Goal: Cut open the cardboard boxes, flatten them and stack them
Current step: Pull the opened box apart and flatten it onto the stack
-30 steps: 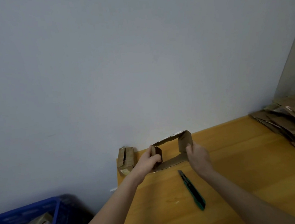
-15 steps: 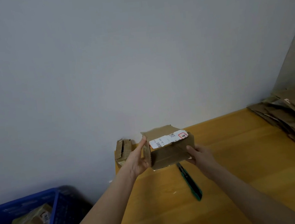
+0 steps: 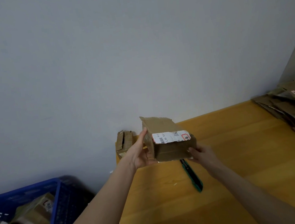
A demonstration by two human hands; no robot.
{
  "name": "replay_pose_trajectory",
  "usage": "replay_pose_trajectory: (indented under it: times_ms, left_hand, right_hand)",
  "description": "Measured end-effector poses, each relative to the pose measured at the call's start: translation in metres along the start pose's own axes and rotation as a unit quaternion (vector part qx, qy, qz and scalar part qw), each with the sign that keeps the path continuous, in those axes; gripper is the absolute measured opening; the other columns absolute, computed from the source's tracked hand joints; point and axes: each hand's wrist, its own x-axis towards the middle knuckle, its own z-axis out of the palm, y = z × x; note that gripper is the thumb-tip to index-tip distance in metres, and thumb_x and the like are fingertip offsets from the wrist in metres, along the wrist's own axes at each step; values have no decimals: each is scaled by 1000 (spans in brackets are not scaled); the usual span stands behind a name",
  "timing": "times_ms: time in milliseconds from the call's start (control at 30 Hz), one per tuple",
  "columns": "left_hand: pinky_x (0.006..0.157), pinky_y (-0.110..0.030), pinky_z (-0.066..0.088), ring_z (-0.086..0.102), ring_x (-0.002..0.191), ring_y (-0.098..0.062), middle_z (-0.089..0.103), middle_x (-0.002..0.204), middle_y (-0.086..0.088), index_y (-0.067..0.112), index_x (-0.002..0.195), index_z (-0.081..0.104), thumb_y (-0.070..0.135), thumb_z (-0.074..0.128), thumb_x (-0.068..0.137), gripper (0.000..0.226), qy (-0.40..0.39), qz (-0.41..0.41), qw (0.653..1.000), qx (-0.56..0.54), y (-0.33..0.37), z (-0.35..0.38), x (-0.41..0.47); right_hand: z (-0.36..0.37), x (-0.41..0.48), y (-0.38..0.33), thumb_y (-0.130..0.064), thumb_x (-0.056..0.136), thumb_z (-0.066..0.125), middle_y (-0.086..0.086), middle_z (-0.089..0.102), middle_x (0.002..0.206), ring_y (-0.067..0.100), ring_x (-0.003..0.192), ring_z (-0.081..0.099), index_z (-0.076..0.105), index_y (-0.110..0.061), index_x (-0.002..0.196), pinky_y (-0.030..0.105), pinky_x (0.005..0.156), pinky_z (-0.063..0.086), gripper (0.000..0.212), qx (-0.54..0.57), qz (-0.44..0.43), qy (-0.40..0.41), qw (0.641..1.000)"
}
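A plain grey wall (image 3: 137, 50) rises behind a wooden table (image 3: 237, 166).

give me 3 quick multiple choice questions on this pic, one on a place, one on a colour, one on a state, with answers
1. Where is the utility knife?
A) on the floor
B) lying on the table
C) on a shelf

2. What colour is the crate at lower left?
A) blue
B) red
C) grey

3. The labelled box is:
A) lying flat on the table
B) sealed with fresh tape
C) held up by the left hand and right hand

Answers:
1 B, the knife rests on the yellow wood below the box.
2 A, its rim and wall are blue.
3 C, a hand holds each end, clear of the table.
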Motion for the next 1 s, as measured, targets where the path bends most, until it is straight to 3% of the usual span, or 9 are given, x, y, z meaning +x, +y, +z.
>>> replay_pose_trajectory:
  times_ms: [100, 200, 267, 500, 567, 667, 767, 833, 1000]
  left_hand:
    - [85, -46, 55, 64, 94, -24, 67, 105, -10, 9, 115, 59, 64, 66, 72, 70, -9, -10, 1000, 10, 0, -3, 2]
    - [57, -33, 56, 70, 70, -22, 73, 89, -10, 8, 110, 60, 51, 68, 81, 52, 0, -2, 1000, 12, -3, -4, 2]
    - [50, -28, 53, 70, 62, -21, 72, 81, -9, 7, 109, 62, 46, 67, 85, 46, 6, 10, 1000, 11, -5, -4, 3]
    - [51, -28, 54, 71, 63, -19, 73, 73, -5, 7, 108, 63, 36, 66, 88, 36, 8, 67, 997, 26, -5, -5, 6]
    - [55, -31, 56, 72, 67, -20, 73, 77, -5, 6, 110, 62, 35, 67, 88, 37, 8, 81, 996, 43, -4, -8, 5]
    - [75, -40, 59, 71, 81, -23, 73, 95, -10, 6, 116, 61, 34, 65, 89, 39, -5, 89, 993, 77, -6, -11, 5]
    - [75, -41, 60, 72, 84, -25, 74, 98, -14, 9, 119, 59, 34, 61, 91, 37, -27, 70, 993, 88, -12, -9, 5]
    - [63, -37, 59, 73, 80, -26, 75, 89, -13, 12, 118, 59, 36, 58, 93, 35, -38, 47, 996, 71, -15, -7, 3]
    - [63, -34, 58, 73, 82, -28, 74, 92, -14, 3, 111, 62, 21, 66, 90, 27, -31, 96, 991, 91, -18, -8, 4]
  right_hand:
    - [0, 2, 0, -5, 98, 48, -2, 63, 94, 10, 88, 60, 61, -14, 104, 18, 66, 54, 17, -23, -2, 31, 999]
    - [0, 4, -1, -4, 98, 49, -2, 63, 92, 10, 87, 60, 63, -15, 99, 19, 66, 55, 17, -34, -5, 26, 999]
    - [-1, 5, -3, -4, 97, 50, -1, 64, 93, 11, 89, 60, 64, -16, 98, 19, 66, 55, 18, -26, -5, 25, 999]
    - [-4, 5, -7, 8, 91, 51, 1, 68, 102, 14, 93, 64, 68, -23, 92, 20, 67, 56, 36, -7, 52, -17, 998]
    - [-10, 8, -8, 11, 92, 46, 5, 69, 108, 18, 98, 66, 68, -21, 104, 25, 74, 55, 40, 36, 80, -8, 996]
    - [-15, 12, -11, -21, 99, 49, 4, 67, 113, 24, 102, 64, 56, -23, 121, 35, 81, 53, 23, 106, 127, 5, 986]
    - [-11, 13, -15, -55, 76, 66, 4, 67, 112, 25, 101, 64, 56, -20, 115, 35, 77, 52, 53, 21, 164, -57, 985]
    - [-6, 13, -15, -50, 67, 75, 4, 68, 108, 23, 98, 64, 56, -22, 117, 34, 75, 53, 61, -16, 166, -61, 984]
    - [-5, 13, -2, -17, 74, 81, 2, 64, 102, 18, 89, 63, 55, -12, 119, 29, 65, 51, 53, -40, 117, 43, 991]
